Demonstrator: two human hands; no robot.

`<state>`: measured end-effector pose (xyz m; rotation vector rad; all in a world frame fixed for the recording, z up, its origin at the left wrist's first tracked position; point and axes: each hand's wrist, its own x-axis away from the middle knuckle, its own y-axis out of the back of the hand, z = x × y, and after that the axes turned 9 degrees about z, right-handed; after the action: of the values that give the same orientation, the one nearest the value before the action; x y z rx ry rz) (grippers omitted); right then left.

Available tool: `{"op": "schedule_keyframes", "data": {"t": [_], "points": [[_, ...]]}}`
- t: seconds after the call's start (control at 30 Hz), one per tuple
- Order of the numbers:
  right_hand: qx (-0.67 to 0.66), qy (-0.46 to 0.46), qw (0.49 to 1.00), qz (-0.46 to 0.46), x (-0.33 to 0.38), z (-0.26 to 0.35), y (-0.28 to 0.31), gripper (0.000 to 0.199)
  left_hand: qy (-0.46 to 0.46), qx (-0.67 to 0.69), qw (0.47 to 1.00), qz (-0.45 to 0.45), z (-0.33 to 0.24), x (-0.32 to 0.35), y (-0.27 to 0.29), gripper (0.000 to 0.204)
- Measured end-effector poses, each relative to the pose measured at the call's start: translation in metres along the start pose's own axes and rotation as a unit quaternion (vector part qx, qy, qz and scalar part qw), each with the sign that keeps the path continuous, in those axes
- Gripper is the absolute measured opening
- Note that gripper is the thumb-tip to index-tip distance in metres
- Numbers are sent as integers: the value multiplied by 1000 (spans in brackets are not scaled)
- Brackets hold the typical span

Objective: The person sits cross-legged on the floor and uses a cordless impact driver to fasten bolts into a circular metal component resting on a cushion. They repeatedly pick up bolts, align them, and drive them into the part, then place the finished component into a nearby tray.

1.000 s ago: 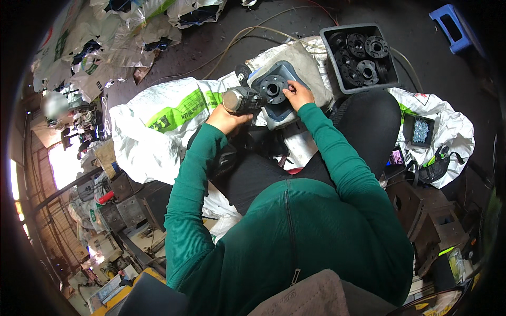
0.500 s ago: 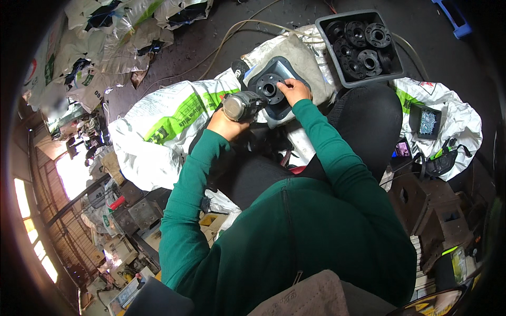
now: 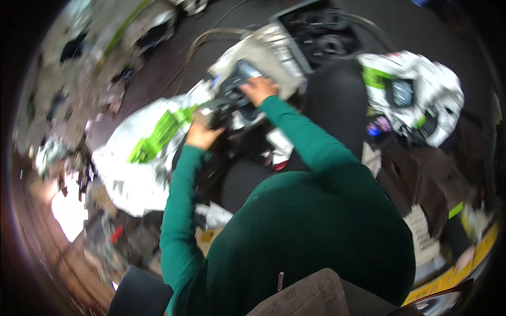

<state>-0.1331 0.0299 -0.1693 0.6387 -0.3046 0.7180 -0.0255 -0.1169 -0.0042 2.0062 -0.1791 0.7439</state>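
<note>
My left hand [image 3: 203, 135] is wrapped round a grey and black power driver [image 3: 213, 109], whose nose points right toward the work. The driver's tip reaches over a round black flange [image 3: 233, 91], which is badly blurred. The flange lies in a dark, blue-edged holder [image 3: 246, 69] on a grey cloth-covered pad. At the flange's right side rests my right hand [image 3: 259, 90], fingers closed at its rim. Driver and fingers cover much of the flange, and motion blur hides the contact between tip and flange.
A grey bin [image 3: 297, 44] of several black flanges [image 3: 331, 46] stands beyond my knee. White sacks [image 3: 132, 158] lie on both sides. On the right one sits a small box of screws [image 3: 403, 94], near a lit phone [image 3: 379, 126]. A hose [image 3: 211, 32] runs behind.
The whole view has swung, shifting the hands and workpiece left in the picture and blurring it. The driver stays in my left hand; my right hand stays at the flange.
</note>
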Motion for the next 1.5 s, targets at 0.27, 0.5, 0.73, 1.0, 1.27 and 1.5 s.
{"op": "schedule_keyframes", "data": {"t": [0.27, 0.5, 0.73, 1.0, 1.27, 1.5], "points": [[-19, 23, 996, -80, 19, 1, 16, 43, 41, 264, 953, -140, -21, 70, 17, 87], [-8, 350, 840, -414, 61, -12, 188, 21, -29, 64, 988, -138, -11, 152, 11, 70], [55, -297, 877, -374, 129, -291, 294, 31, 28, -13, 995, -98, 4, 179, -32, 59], [186, -410, 872, -192, 130, -405, 280, 28, 42, 127, 971, -199, -6, 191, -47, 61], [233, -344, 888, -199, 126, -422, 291, 29, 63, 211, 961, -168, -30, 189, -40, 53], [122, -232, 861, -436, 138, -405, 293, 22, 73, 181, 969, -148, -20, 188, -31, 51]]}}
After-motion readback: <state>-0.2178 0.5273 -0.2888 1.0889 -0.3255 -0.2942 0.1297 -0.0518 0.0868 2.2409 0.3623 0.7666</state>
